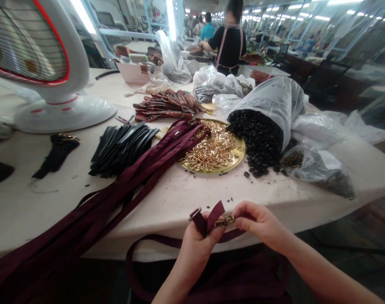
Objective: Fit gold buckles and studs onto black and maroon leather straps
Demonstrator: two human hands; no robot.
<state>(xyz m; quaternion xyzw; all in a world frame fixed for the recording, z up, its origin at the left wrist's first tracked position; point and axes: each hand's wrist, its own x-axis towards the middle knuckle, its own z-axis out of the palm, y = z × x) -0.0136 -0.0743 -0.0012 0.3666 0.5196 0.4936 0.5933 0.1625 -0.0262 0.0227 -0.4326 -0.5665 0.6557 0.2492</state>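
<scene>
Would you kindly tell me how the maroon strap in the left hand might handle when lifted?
The maroon strap looks thin and ribbon-like, so it probably bends easily. Its free end stands up from the left hand, suggesting slight stiffness. The metal slider on it likely makes that part hang heavier.

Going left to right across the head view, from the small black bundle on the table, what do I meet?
Small black bundle, stack of black strips, left hand, metal hook, right hand, small clear bag.
</scene>
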